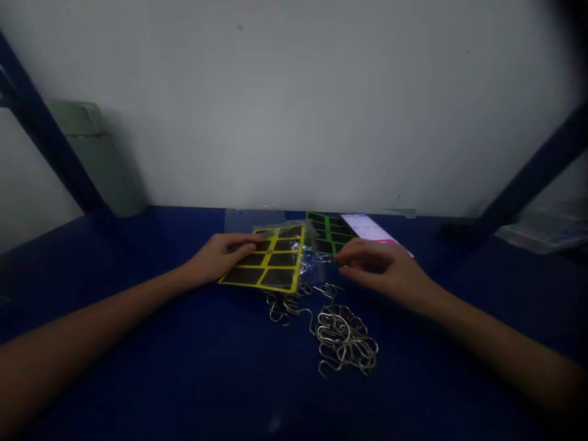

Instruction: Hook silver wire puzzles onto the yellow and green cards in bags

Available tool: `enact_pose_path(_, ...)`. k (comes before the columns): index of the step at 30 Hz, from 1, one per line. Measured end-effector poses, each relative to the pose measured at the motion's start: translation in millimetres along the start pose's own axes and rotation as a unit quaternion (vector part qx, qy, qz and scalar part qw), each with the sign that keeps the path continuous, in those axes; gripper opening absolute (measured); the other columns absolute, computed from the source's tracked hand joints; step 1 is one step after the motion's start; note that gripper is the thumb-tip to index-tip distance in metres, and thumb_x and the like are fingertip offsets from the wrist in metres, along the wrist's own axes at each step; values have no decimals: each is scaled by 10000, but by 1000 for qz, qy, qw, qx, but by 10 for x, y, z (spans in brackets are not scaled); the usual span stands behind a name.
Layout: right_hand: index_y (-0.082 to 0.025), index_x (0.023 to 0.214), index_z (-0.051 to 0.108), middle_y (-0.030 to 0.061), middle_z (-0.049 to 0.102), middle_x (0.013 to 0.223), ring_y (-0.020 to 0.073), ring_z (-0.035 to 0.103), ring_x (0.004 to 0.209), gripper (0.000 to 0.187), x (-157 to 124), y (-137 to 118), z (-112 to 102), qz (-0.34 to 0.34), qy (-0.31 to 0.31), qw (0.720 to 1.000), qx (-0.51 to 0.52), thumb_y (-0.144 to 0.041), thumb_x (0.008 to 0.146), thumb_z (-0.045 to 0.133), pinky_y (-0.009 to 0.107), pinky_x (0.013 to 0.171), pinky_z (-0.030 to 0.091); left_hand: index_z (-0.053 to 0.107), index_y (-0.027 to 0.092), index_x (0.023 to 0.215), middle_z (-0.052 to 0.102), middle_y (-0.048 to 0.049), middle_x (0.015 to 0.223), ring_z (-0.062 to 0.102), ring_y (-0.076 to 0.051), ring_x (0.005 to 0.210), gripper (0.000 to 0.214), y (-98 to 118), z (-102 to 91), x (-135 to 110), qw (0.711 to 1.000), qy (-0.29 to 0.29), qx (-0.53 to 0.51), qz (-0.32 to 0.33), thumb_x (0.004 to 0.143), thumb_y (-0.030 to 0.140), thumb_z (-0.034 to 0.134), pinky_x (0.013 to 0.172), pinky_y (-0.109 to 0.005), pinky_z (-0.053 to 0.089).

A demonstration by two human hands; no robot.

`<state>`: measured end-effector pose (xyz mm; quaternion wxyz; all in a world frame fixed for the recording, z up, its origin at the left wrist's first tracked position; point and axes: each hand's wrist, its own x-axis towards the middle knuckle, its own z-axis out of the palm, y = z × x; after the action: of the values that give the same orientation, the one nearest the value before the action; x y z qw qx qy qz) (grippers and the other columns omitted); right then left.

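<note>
On my feed, the blue bench (138,367) carries a yellow-framed sheet of black pads (271,260) under the open left hand (218,257); the curled right hand (381,269) pinches a clear plastic bag (312,260), wire hooks (342,340) just below

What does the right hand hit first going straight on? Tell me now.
The clear plastic bag, right at its fingertips; the yellow card lies beyond it. The right hand may already touch the bag; depth is unclear.
</note>
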<state>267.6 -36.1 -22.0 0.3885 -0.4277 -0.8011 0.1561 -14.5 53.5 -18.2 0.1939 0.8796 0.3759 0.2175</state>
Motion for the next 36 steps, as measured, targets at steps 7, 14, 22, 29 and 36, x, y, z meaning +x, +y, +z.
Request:
enact_pose_path(7,-227,836,590,31,591,811,129,580,623,103,-1,35,46,50,11,991,127,-247,738,565,249,474,525,521,198,1136,574,-34,1123,549,-166,976,358,29,-13,-11,1000,-3,-3,-3,837,341,387,840,-299,423)
enact_pose_path(14,-232,803,603,34,615,837,157,599,774,107,6,-170,84,-104,89,989,-53,-157,749,549,299,631,538,531,190,1119,548,-19,1159,505,-148,1053,334,61,-23,-15,999,-10,-20,29,838,320,406,923,-284,371)
enact_pose_path(22,-156,928,584,93,601,1016,135,570,926,204,-17,-219,219,-235,33,946,-221,-77,799,447,254,733,518,542,192,1107,534,-17,1178,493,-151,1073,315,119,-2,-55,997,-30,-28,60,840,304,419,938,-282,362)
enact_pose_path(29,-143,1042,546,109,482,1231,165,455,1115,301,29,-224,205,-257,-44,939,-223,-57,820,362,325,858,475,545,187,1102,550,-26,1156,513,-146,1047,309,109,-2,-48,997,-28,-31,70,840,293,422,911,-273,386)
enact_pose_path(36,-206,976,588,42,648,915,141,590,843,218,-16,-124,33,-149,-26,976,-160,-165,799,467,303,730,499,564,180,1085,568,-29,1131,526,-148,1026,314,118,0,-58,998,-3,-32,49,833,303,424,903,-266,385)
